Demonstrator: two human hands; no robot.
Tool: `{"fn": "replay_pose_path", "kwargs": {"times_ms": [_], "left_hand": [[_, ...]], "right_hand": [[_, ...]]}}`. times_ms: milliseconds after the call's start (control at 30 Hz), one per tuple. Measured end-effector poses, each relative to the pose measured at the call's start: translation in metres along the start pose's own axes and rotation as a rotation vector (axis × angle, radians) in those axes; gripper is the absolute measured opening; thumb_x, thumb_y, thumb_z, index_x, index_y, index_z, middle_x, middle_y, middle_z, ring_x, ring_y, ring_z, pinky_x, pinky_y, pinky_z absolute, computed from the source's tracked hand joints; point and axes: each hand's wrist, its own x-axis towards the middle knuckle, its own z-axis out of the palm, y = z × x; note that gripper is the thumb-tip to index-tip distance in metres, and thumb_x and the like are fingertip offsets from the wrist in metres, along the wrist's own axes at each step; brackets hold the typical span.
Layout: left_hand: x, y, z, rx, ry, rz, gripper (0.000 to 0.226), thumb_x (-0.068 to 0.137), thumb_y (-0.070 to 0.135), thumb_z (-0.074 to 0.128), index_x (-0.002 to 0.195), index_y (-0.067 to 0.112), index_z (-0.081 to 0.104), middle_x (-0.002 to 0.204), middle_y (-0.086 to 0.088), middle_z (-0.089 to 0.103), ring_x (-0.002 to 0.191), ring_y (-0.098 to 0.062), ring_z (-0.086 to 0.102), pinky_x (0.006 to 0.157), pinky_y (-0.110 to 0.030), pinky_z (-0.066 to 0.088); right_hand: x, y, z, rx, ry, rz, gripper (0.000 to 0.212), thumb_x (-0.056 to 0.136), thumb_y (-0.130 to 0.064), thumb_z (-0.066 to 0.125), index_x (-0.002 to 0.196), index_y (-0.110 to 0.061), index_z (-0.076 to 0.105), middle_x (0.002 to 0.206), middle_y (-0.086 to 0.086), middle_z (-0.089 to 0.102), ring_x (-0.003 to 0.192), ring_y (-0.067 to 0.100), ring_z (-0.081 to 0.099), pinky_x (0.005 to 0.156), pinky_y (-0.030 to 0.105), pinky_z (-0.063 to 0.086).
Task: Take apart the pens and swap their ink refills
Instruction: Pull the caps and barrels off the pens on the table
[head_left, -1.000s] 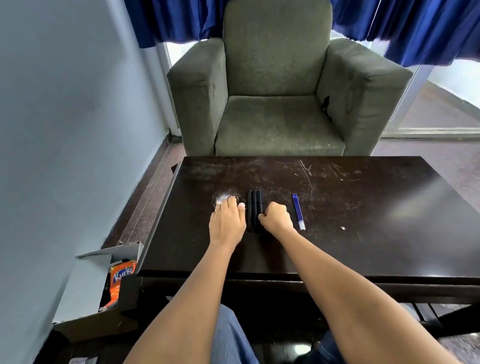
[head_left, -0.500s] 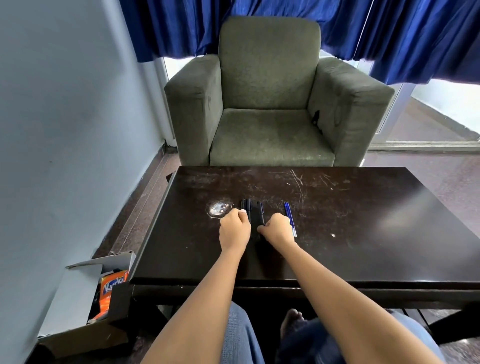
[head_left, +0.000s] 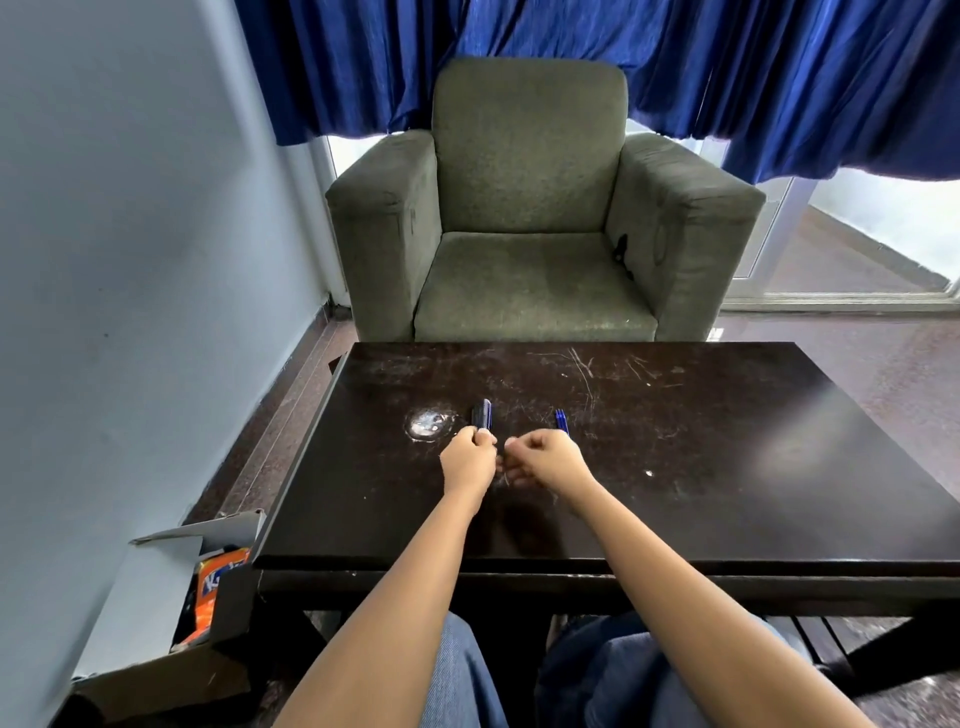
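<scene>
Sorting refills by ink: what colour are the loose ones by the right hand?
Blue refills, seen in the head view.

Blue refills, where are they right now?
Head view: the blue refills lie on the dark table, just beyond the right hand, right of the dark pens.

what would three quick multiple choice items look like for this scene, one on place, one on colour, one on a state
1. Where do the blue refills lie?
A. on the table, just beyond the right hand
B. on the armchair seat
C. in the cardboard box

2. What colour are the curtains?
A. green
B. blue
C. white

3. How is the left hand?
A. flat and open on the table
B. hanging off the table edge
C. closed, fingers curled at the near end of the dark pens

Answers: 1 A, the refills show beside the right knuckles on the dark tabletop. 2 B, deep blue folds hang behind the armchair. 3 C, the fist is curled against the pens.
</scene>
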Motion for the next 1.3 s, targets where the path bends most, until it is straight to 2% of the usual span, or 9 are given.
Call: {"fn": "replay_pose_path", "kwargs": {"times_ms": [133,333,433,633,767,967,1100,1167,1300], "left_hand": [[-0.007,-0.008,-0.007,0.200,-0.064,0.187,0.032,0.097,0.029,0.039,0.092,0.008,0.062,0.085,-0.007,0.063,0.078,-0.022,0.058,0.068,-0.031,0.043],[-0.014,-0.015,-0.006,0.237,-0.060,0.258,0.026,0.097,0.034,0.040,0.095,0.020,0.063,0.089,-0.006,0.068,0.085,-0.027,0.064,0.074,-0.038,0.052],[-0.014,-0.013,-0.007,0.260,-0.063,0.266,0.025,0.097,0.034,0.040,0.092,0.021,0.060,0.088,-0.006,0.067,0.085,-0.028,0.063,0.071,-0.036,0.049],[-0.016,-0.010,-0.008,0.270,-0.075,0.249,0.033,0.098,0.039,0.036,0.106,0.021,0.062,0.101,-0.006,0.069,0.094,-0.027,0.063,0.070,-0.032,0.046],[-0.016,-0.019,-0.010,0.279,-0.073,0.238,0.033,0.096,0.044,0.037,0.115,0.030,0.060,0.105,-0.001,0.069,0.097,-0.024,0.064,0.072,-0.032,0.048],[-0.009,-0.025,-0.005,0.266,-0.117,0.109,0.047,0.098,0.047,0.029,0.093,0.018,0.067,0.099,-0.008,0.068,0.092,-0.027,0.063,0.075,-0.034,0.047],[-0.002,-0.025,-0.008,0.170,-0.063,-0.087,0.044,0.095,0.030,0.031,0.109,0.005,0.065,0.114,-0.014,0.062,0.099,-0.029,0.059,0.083,-0.034,0.045],[0.002,-0.024,-0.009,0.099,-0.038,-0.123,0.038,0.092,0.022,0.035,0.109,0.001,0.061,0.113,-0.017,0.062,0.092,-0.030,0.059,0.077,-0.035,0.046],[0.007,-0.019,-0.008,0.006,-0.013,-0.104,0.023,0.091,0.021,0.040,0.092,0.008,0.058,0.094,-0.013,0.066,0.063,-0.021,0.055,0.058,-0.028,0.043]], "right_hand": [[0.010,0.002,0.002,0.209,0.079,0.080,0.023,0.087,-0.032,0.068,0.085,-0.009,0.067,0.066,-0.001,0.062,0.056,0.008,0.053,0.056,0.021,0.049],[0.021,-0.011,0.012,0.251,0.038,0.157,0.027,0.083,-0.022,0.073,0.060,-0.014,0.062,0.050,-0.005,0.058,0.039,0.001,0.049,0.044,0.014,0.041],[0.026,-0.013,0.010,0.275,0.031,0.229,0.024,0.084,-0.018,0.072,0.063,-0.012,0.062,0.050,-0.003,0.053,0.036,0.002,0.044,0.039,0.015,0.036],[0.032,-0.015,0.013,0.397,0.011,0.348,0.013,0.084,-0.014,0.070,0.073,-0.008,0.066,0.060,0.002,0.055,0.045,0.006,0.044,0.053,0.020,0.037],[0.036,-0.011,0.015,0.443,-0.030,0.376,0.012,0.088,-0.012,0.065,0.076,-0.008,0.066,0.058,0.000,0.055,0.038,0.002,0.044,0.043,0.015,0.036],[0.043,-0.011,0.017,0.580,0.138,0.348,0.011,0.094,-0.011,0.057,0.093,-0.008,0.067,0.066,0.001,0.054,0.050,0.007,0.044,0.045,0.016,0.042],[0.050,0.011,0.011,0.157,0.291,0.343,0.018,0.085,-0.022,0.069,0.074,-0.010,0.062,0.060,0.003,0.058,0.054,0.016,0.055,0.056,0.029,0.052],[0.052,0.018,0.010,-0.083,0.272,0.264,0.026,0.081,-0.025,0.073,0.067,-0.012,0.056,0.066,0.007,0.063,0.065,0.022,0.062,0.070,0.035,0.056],[0.052,0.022,0.019,-0.333,0.187,0.148,0.033,0.073,-0.026,0.081,0.079,-0.017,0.050,0.092,0.010,0.069,0.081,0.028,0.069,0.070,0.033,0.054]]}}
